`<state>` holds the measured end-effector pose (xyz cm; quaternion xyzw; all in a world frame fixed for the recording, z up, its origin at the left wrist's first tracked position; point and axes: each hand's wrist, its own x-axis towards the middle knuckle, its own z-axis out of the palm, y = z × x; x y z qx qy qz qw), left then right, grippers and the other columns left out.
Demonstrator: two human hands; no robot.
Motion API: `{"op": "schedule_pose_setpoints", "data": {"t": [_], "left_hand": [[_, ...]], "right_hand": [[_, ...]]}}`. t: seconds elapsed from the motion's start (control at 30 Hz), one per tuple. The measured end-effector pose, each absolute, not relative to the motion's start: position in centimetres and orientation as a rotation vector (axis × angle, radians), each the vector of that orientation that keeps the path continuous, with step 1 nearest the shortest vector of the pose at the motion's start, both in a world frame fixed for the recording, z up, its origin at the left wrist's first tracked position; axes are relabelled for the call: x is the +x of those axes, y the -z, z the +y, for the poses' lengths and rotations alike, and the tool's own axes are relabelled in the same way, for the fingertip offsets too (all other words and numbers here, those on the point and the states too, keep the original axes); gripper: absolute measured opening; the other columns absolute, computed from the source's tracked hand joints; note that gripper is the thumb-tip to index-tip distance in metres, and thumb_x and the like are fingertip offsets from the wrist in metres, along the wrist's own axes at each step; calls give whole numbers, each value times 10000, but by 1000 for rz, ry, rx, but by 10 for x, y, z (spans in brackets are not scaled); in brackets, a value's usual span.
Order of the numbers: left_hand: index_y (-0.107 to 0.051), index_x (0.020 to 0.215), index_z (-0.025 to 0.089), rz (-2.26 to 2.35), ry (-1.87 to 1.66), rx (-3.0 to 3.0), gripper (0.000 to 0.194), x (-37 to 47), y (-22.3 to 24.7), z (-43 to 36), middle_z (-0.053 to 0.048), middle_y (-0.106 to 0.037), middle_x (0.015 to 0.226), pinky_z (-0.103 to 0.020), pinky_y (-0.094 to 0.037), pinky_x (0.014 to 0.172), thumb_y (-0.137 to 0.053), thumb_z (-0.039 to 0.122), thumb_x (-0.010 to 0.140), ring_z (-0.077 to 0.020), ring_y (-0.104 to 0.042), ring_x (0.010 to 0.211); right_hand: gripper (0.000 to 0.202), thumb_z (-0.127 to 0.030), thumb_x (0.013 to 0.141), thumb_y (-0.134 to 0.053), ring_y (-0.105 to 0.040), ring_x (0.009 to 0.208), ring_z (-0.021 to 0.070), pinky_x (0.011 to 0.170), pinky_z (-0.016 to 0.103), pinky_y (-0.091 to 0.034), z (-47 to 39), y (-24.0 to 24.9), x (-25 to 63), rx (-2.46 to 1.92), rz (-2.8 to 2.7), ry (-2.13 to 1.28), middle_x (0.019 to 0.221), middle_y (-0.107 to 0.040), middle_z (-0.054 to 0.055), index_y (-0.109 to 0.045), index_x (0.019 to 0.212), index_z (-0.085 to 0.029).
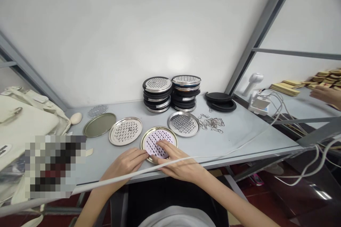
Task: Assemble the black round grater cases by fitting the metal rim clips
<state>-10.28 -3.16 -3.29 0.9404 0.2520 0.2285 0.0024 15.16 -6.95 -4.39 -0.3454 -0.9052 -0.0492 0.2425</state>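
One lilac disc (151,148) full of holes lies inside a gold-rimmed plate (143,140) near the front edge of the grey table (245,127). The left hand (130,163) has its fingertips at the near left side of the plate, fingers close together; whether it grips anything, I cannot tell. The right hand (183,168) comes in from the other side, thumb and fingers apart, fingers resting over the disc and thumb by the near rim. A white cable (226,154) crosses the view in front of both hands.

To the left sit a silver plate (125,131) holding a grater disc, an olive plate (99,125), and a loose grater disc (97,111) behind it. On the right, another silver plate (184,124) stands beside a heap of metal clips (212,123). Behind are two stacks (157,94) of round graters, with black rings (221,103) to their right. Farther right, another person's hand (326,95) is near wooden pieces (285,88).
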Motion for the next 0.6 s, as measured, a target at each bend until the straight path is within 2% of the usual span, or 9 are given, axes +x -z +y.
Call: {"op": "schedule_pose_setpoints", "data": {"t": [0.27,0.37,0.43,0.5,0.6], "left_hand": [[-543,1258,161,695,-706,3026,374,-106,35,-32,-86,-653,1127,-325,-524,883,-356,70,947,-178,-612,1015],[-550,1252,158,688,-727,3038,354,-109,39,-31,-91,-647,1141,-312,-525,881,-374,80,954,-174,-612,1021],[-559,1248,174,704,-752,3042,355,-111,41,-31,-91,-646,1141,-309,-530,871,-374,86,958,-171,-616,1015],[-569,1239,191,718,-781,3048,361,-112,42,-31,-89,-650,1133,-313,-532,871,-370,85,958,-170,-619,1016],[-570,1231,187,719,-762,3048,365,-112,41,-31,-89,-650,1132,-318,-530,873,-364,69,954,-171,-616,1021]], "right_hand": [[316,-326,935,-500,-441,1286,258,1072,422,-400,-68,48,151,-858,-2465,170,1360,-509,131,-588,1211,-199],[306,-284,931,-476,-497,1213,251,1054,448,-406,-67,47,155,-819,-2366,135,1260,-569,142,-573,1198,-171],[277,-243,935,-425,-555,1095,232,989,437,-454,-67,43,160,-897,-2180,2,1114,-617,128,-561,1162,-161],[248,-221,960,-342,-588,959,201,869,371,-505,-66,38,164,-1075,-1896,-179,975,-619,94,-560,1070,-179],[268,-246,983,-282,-588,874,192,797,333,-501,-64,35,166,-1231,-1668,-333,898,-595,72,-545,964,-201]]}}
